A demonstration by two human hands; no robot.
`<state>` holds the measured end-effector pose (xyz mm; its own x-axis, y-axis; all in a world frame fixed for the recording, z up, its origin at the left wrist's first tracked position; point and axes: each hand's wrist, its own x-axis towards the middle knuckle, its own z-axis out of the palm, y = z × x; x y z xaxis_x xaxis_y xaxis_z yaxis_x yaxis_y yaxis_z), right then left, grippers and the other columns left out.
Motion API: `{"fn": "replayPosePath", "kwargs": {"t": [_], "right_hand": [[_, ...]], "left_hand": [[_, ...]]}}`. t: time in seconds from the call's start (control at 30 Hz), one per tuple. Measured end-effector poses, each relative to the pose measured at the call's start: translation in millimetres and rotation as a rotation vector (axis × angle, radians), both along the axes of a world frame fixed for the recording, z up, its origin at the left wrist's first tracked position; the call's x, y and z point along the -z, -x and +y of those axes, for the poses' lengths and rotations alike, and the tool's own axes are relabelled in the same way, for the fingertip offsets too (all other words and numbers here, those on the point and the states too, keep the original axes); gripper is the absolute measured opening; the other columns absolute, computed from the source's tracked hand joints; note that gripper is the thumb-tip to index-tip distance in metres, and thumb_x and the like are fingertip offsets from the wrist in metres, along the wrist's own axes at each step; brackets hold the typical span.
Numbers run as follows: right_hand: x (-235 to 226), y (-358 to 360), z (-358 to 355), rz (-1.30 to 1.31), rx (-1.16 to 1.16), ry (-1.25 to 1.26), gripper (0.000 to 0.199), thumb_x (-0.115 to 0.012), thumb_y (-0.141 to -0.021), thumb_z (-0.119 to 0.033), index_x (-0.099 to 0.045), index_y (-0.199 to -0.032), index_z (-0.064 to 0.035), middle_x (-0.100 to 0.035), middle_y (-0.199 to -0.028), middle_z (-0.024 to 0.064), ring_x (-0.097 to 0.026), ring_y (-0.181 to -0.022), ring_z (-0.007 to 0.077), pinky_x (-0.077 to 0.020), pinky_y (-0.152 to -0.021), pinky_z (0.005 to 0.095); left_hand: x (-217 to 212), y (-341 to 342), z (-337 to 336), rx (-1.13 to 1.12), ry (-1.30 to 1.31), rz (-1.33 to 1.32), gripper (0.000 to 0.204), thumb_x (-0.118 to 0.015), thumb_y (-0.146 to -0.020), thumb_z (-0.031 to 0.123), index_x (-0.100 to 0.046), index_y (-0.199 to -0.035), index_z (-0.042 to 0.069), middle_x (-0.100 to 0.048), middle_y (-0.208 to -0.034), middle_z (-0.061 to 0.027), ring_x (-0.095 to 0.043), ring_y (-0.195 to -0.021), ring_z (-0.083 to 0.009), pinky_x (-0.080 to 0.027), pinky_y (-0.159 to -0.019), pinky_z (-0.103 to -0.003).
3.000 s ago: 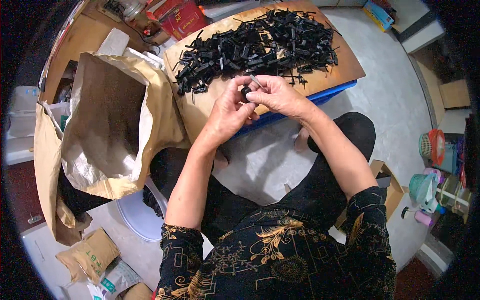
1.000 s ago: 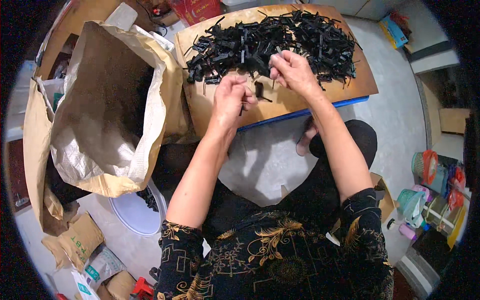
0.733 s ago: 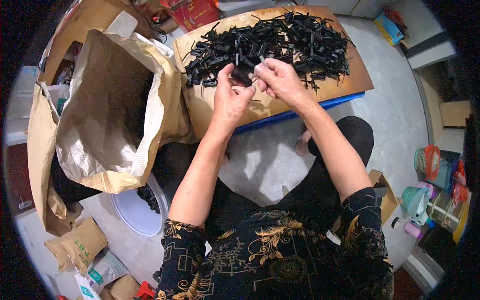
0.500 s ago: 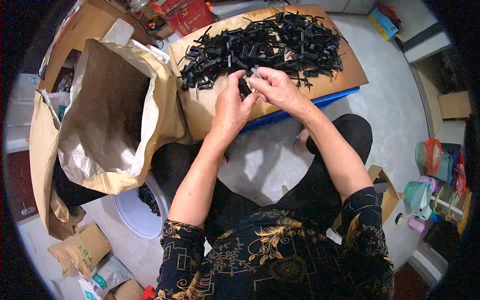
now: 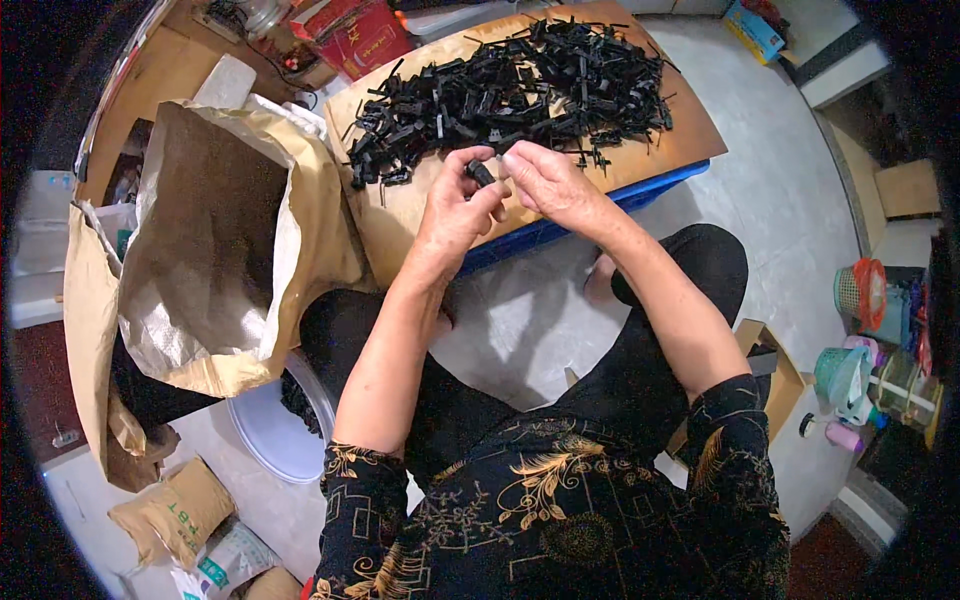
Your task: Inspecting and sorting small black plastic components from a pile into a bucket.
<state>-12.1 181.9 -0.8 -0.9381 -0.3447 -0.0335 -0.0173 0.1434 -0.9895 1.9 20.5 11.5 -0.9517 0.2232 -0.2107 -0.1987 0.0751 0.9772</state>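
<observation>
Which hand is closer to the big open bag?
Left. The left hand is to the right of the big open bag; the right hand is farther right, past the left one.

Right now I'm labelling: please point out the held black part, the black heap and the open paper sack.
Held black part (image 5: pixel 481 175): head view, its middle.
Heap of black parts (image 5: pixel 495 100): head view, its centre.
Open paper sack (image 5: pixel 322 220): head view, right outer wall.

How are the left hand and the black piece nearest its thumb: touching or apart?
Touching. The head view shows the left hand holding the black piece between thumb and fingers.
</observation>
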Motion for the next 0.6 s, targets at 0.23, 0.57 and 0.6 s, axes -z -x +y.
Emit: {"fn": "replayPosePath", "kwargs": {"t": [0.23, 0.57, 0.6], "right_hand": [[3, -1, -6, 0.164, -0.057, -0.062, 0.025, -0.042, -0.093, -0.026, -0.05, -0.083, -0.0039, -0.046, -0.067, 0.0004, -0.043, -0.061, 0.0096, -0.0389, -0.056, 0.0256], [11, 4, -13, 0.198, -0.133, -0.177, 0.02, -0.044, -0.091, -0.017, -0.051, -0.092, 0.002, -0.055, -0.083, 0.0104, -0.053, -0.078, 0.0186, -0.0426, -0.07, 0.0308], [15, 4, -14, 0.193, -0.134, -0.178, 0.02, -0.044, -0.091, -0.017, -0.051, -0.092, 0.002, -0.055, -0.083, 0.0104, -0.053, -0.078, 0.0186, -0.0426, -0.07, 0.0308]], "left_hand": [[-4, 0, -2, 0.055, 0.082, 0.01, 0.035, -0.057, -0.082, 0.008, -0.041, -0.113, 0.007, -0.053, -0.072, -0.0019, -0.053, -0.06, -0.0078, -0.039, -0.049, -0.02], [8, 4, -9, 0.07, -0.007, 0.026, 0.028, -0.054, -0.083, 0.003, -0.04, -0.107, 0.008, -0.05, -0.076, -0.0031, -0.05, -0.06, -0.0083, -0.041, -0.05, -0.021], [8, 4, -9, 0.067, 0.005, 0.046, 0.028, -0.054, -0.082, 0.003, -0.04, -0.106, 0.008, -0.05, -0.075, -0.0023, -0.05, -0.061, -0.008, -0.041, -0.05, -0.021]]}}
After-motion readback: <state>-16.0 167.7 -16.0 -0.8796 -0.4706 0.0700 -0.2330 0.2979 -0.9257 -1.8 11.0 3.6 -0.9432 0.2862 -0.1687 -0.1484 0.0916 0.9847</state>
